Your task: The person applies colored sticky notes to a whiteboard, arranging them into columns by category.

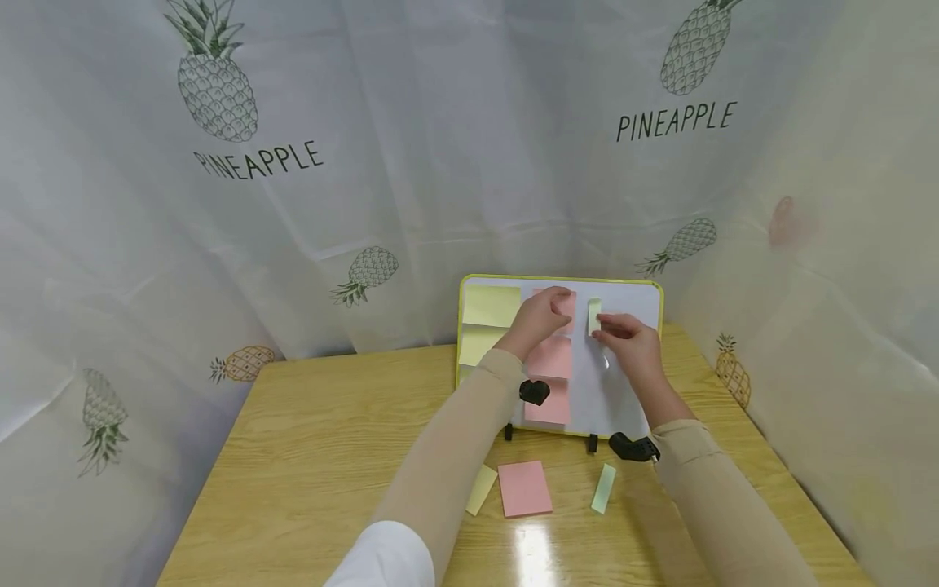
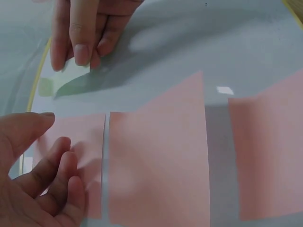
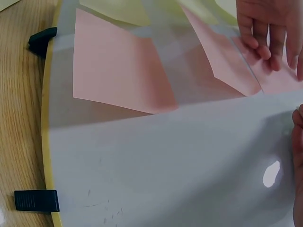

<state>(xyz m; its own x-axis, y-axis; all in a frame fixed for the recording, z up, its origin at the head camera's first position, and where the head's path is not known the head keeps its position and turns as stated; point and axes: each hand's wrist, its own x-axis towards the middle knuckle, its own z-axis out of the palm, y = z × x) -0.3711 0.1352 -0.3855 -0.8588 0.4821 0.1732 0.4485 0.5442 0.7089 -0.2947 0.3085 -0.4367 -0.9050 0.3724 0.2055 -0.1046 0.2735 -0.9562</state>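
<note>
A yellow-rimmed whiteboard [image 1: 587, 391] leans upright on the table, bearing a column of yellow sticky notes [image 1: 491, 306] and a column of pink sticky notes [image 1: 550, 359]. In the third column, my right hand [image 1: 637, 346] pinches the free end of a narrow pale green sticky note [image 1: 594, 308]. That note's other end lies flat at the board's top, as the left wrist view shows with the green strip [image 2: 73, 75]. My left hand [image 1: 538, 320] is in front of the top pink note, fingers loosely bent, holding nothing.
On the wooden table [image 1: 330, 440] before the board lie a pink pad [image 1: 525, 489], a yellow pad [image 1: 481, 491] partly behind the left forearm, and a green strip pad [image 1: 603, 489]. Black feet [image 1: 592, 443] support the board. A pineapple-print curtain [image 1: 440, 163] hangs behind.
</note>
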